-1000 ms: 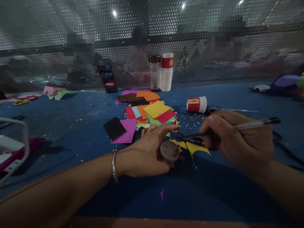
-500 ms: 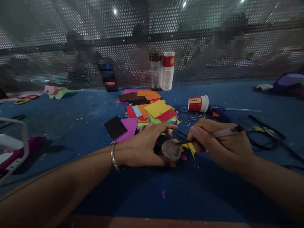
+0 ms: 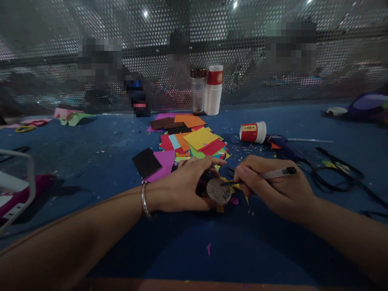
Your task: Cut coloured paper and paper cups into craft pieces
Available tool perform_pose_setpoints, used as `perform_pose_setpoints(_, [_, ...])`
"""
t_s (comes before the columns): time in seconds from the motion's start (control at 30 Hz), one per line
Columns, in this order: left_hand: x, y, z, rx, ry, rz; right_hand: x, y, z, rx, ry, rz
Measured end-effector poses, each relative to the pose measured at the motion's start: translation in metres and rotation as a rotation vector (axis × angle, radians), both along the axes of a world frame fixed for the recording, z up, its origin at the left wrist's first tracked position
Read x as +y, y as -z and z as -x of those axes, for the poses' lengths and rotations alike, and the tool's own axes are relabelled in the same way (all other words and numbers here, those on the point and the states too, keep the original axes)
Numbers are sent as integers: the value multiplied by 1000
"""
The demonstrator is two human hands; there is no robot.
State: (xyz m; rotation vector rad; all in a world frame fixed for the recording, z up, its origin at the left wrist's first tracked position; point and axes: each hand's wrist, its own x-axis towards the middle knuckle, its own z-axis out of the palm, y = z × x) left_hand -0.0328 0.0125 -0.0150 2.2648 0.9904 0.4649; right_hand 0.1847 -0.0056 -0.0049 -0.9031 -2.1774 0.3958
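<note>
My left hand curls its thumb and fingers around a dark-sided paper cup, as it looks, with its round pale base facing me. Pen lines divide this base into sections around a middle ring. My right hand grips a clear-barrelled pen with a dark end, its tip touching or just over the upper right of the base. Cut yellow paper shows behind the cup, partly hidden by my right fingers. The cup's far side is hidden.
Coloured paper sheets lie piled beyond my hands. A fallen red-and-white cup lies near a glue gun with a looping black cable. Stacked cups and a clear bottle stand by the perforated screen.
My right hand has moved left with the pen, bringing its tip onto or just over the cup's base. My left hand keeps its hold, the cup shifting slightly.
</note>
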Motion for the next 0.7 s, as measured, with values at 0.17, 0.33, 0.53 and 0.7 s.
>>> perform_pose_setpoints(0.17, [1,1,0,3,16,-6,2,5,-2,-6,-24,-3])
perform_pose_setpoints(0.33, [2,1,2,5,33,0,4,10,-3,-14,-14,-25])
perform_pose_setpoints(0.53, [3,1,4,14,27,12,5,9,-2,-97,20,-110])
perform_pose_setpoints(0.7, [2,-1,2,18,29,-7,2,5,-2,-146,16,-114])
